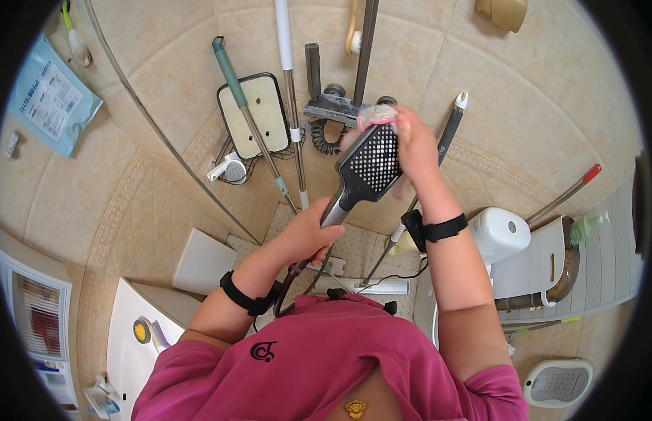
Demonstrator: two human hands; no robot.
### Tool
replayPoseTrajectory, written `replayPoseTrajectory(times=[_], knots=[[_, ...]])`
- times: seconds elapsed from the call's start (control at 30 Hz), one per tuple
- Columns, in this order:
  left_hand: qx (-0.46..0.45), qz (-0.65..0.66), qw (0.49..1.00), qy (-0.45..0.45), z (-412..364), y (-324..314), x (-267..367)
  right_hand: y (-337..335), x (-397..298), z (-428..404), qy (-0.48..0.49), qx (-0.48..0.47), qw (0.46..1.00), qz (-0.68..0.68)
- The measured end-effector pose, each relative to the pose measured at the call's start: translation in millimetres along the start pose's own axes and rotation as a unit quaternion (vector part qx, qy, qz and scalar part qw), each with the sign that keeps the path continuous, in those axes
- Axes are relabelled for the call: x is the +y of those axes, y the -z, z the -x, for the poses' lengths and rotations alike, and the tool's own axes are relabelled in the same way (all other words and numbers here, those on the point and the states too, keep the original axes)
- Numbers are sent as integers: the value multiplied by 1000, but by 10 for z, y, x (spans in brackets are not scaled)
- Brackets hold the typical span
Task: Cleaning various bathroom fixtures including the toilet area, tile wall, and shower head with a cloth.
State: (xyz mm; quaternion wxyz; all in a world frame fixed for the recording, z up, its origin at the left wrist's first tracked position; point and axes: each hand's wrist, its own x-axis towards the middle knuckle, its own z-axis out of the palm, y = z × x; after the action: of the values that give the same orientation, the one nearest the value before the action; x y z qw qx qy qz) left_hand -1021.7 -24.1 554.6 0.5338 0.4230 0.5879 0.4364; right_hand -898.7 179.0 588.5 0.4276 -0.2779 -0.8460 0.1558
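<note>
My left hand [311, 230] is closed around the grey handle of a black shower head [371, 166], whose face is dotted with pale nozzles. A dark hose runs down from the handle towards my shirt. With my right hand [414, 139] I hold a white and pink cloth [377, 114] against the top end of the shower head. Part of the cloth hangs behind the head, and some of my right fingers are hidden there. Behind the cloth, a grey shower fixture [331, 108] with a coiled black hose [324, 138] is on the tiled wall.
Several poles lean in the corner, among them a green-handled one [235, 79] and a white one [284, 37]. A wire basket holds a white hand shower [234, 171]. A white washbasin [127, 316] is at lower left; a white bin-like container [502, 237] stands at right. A squeegee [384, 286] lies low.
</note>
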Motion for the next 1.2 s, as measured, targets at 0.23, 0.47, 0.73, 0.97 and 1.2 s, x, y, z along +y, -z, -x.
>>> replayPoseTrajectory(times=[0.23,0.47,0.73,0.97,1.2], knots=[[92,-117,981,-127,-111,104,-381,169,287,-126,-270,98,709,-644],[184,-241,940,-157,-35,188,-331,734,-199,106,-136,149,714,-671],[237,-366,873,-217,-117,71,-126,321,-762,637,186,-114,975,33],[266,-488,804,-211,23,-52,0,284,-242,300,84,-81,984,132],[298,-504,788,-189,-104,-2,-121,37,-258,486,97,-69,984,131]])
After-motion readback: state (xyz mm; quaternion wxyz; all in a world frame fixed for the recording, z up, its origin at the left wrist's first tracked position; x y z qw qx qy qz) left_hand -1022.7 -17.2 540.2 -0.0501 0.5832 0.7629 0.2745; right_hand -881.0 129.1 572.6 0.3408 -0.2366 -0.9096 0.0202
